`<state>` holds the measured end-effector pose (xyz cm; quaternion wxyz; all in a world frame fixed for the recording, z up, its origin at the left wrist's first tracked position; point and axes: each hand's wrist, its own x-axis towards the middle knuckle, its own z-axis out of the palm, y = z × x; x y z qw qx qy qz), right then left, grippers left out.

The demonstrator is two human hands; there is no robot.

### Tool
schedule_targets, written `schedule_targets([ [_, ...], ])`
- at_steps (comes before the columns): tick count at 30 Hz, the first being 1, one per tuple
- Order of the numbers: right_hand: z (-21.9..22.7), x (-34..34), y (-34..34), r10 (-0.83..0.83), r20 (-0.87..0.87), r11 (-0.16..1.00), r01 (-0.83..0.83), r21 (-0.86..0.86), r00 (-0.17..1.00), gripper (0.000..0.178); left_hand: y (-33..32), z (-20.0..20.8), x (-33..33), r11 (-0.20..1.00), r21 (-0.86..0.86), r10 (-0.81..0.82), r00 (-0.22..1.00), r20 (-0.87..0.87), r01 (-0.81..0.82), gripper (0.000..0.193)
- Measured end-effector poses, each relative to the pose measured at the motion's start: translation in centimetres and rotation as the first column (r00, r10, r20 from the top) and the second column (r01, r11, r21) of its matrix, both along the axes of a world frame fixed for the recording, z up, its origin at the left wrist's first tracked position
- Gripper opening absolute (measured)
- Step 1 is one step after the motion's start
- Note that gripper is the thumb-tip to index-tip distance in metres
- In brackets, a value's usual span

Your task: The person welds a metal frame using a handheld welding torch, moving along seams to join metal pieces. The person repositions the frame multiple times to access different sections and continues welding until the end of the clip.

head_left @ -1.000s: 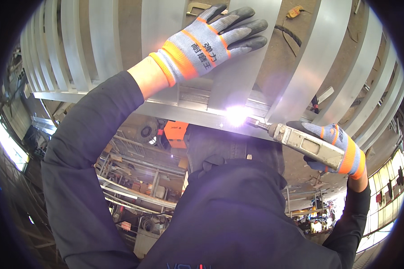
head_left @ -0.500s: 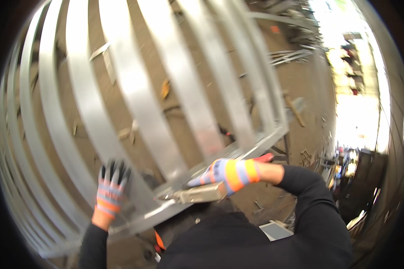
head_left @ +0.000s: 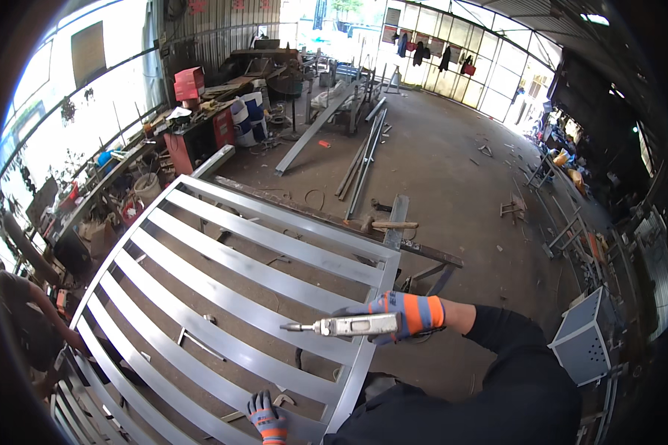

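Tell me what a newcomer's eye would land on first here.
The large silver slatted metal frame would likely catch the eye first, filling the lower left and centre. Right of centre, the right hand in a grey-and-orange glove grips a pale boxy tool with a slender tip. A bright panelled wall stands far back, upper right.

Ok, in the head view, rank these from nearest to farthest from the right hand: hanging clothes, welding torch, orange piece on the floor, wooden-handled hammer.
1. Welding torch: gripped in the right hand.
2. Wooden-handled hammer: ahead, past the slatted frame's corner.
3. Orange piece: floor, farther ahead, left.
4. Hanging clothes: far wall.
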<state>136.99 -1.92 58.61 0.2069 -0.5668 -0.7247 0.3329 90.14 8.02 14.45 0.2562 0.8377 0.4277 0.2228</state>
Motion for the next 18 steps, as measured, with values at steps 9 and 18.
schedule_targets([
  [9,7.8,10.5,8.7,0.127,-0.3,0.966,-0.186,-0.177,0.946,0.088,2.6,1.8,7.4,0.889,-0.005,-0.407,0.785,-0.467,0.459,0.085],
  [18,-3.9,7.7,24.2,0.091,-0.301,0.555,-0.3,-0.776,0.949,0.084,1.2,0.5,9.6,0.94,0.105,-0.236,0.841,-0.487,0.325,0.089],
])
